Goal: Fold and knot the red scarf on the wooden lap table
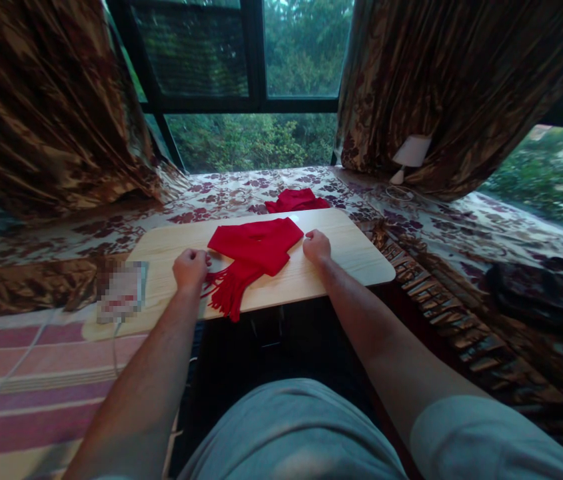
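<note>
A red scarf (256,247) lies loosely folded across itself on the light wooden table (356,257). Its fringed end points toward me and reaches the table's front edge. On the scarf's left side, my left hand (191,268) is closed in a fist, close beside the fringe; I see no cloth in it. My right hand (316,247) also rests as a fist on the tabletop, just right of the scarf's other end and apart from it. Beyond the table's far edge, a second piece of red cloth (297,200) lies crumpled on the flowered cover.
A blurred-out flat item (121,292) with a cable lies at the table's left end. A white lamp (412,152) stands at the back right by the curtain (441,80). A dark bag-like thing (536,293) is at far right. A striped cover (26,380) spreads lower left.
</note>
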Demonstrator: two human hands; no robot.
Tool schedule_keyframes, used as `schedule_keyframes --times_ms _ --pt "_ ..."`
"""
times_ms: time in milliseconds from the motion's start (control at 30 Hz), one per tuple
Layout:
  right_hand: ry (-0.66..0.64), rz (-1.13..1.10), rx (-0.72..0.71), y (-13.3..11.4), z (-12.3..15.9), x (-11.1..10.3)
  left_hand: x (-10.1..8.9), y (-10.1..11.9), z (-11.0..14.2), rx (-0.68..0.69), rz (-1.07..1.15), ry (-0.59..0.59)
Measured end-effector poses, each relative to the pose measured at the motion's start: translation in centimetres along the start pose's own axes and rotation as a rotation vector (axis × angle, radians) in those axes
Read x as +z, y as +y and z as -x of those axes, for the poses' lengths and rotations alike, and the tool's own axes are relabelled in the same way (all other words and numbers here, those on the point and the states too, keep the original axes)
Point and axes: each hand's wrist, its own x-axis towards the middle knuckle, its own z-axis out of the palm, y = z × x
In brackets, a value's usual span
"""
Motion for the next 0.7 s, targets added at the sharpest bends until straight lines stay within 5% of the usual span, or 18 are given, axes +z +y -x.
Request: schedule_keyframes --times_ms 700 --pt "0.000 0.040 -0.018 0.01 0.00 -0.01 0.23 -0.22 -0.09 0.004 0.053 -0.011"
